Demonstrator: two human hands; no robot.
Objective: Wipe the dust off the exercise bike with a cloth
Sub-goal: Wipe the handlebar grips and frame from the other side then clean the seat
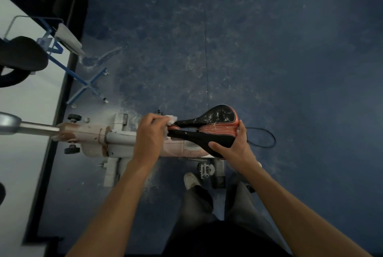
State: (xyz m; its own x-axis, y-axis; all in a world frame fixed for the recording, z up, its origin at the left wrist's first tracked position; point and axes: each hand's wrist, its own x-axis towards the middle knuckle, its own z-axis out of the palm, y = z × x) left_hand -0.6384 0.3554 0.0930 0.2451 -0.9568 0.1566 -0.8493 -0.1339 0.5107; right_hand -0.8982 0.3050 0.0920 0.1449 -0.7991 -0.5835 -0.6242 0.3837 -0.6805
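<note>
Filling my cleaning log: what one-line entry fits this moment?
left hand: presses white cloth on saddle nose | right hand: grips black-and-orange bike saddle rear | step: wiping

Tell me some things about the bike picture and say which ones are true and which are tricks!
1. The left hand holds a white cloth at the narrow front end of the saddle. True.
2. The right hand is hanging in the air, touching nothing. False: it grips the wide back end of the saddle.
3. The saddle is plain white. False: it is black with an orange-red middle strip.
4. The floor is blue. True.
5. A pedal shows below the saddle, near the person's shoe. True.
</note>
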